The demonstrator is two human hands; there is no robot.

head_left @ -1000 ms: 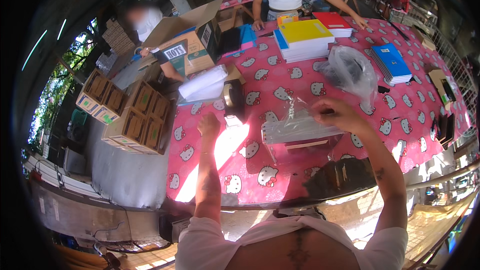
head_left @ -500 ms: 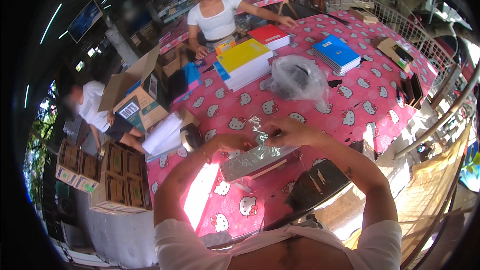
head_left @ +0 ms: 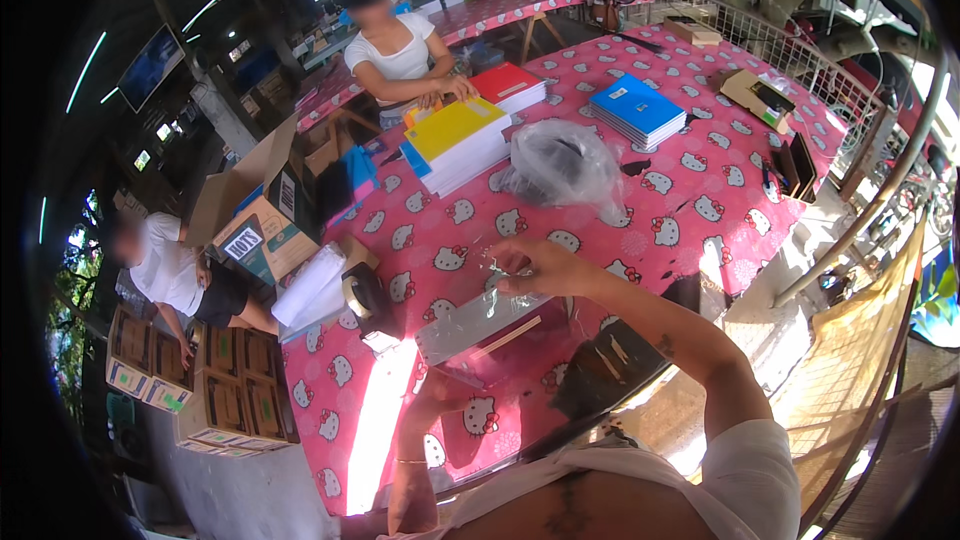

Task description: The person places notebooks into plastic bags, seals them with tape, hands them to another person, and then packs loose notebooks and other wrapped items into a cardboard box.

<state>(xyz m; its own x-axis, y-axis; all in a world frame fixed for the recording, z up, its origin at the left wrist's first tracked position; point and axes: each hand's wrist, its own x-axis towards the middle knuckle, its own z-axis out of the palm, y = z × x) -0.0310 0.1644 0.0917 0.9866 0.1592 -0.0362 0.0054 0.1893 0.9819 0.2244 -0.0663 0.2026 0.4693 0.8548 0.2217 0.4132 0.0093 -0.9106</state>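
Near the front of the pink-covered table lies a long grey-topped block (head_left: pixel 475 328) with a reddish side and a pale strip. Thin, shiny clear material glints at its far end; its kind is hard to make out. Over that end is my right hand (head_left: pixel 545 268), fingers and thumb curled together at the glinting material; what they hold is too small to name. My left hand (head_left: pixel 438 402) is low in front of the block, near the table's front edge and apart from it. Glare and blur hide its fingers.
Beyond the block sit a clear plastic bag (head_left: pixel 565 165), a yellow-topped notebook stack (head_left: pixel 455 145), blue notebooks (head_left: pixel 640 108) and red ones (head_left: pixel 510 83). A tape dispenser (head_left: pixel 368 302) and open carton (head_left: pixel 265 215) stand left. One person handles the notebooks; another stands by stacked boxes (head_left: pixel 235 370).
My left hand has left the block and dropped toward the front edge. My right hand stays at the far end. The person across has brought a hand in from the right to the yellow notebooks.
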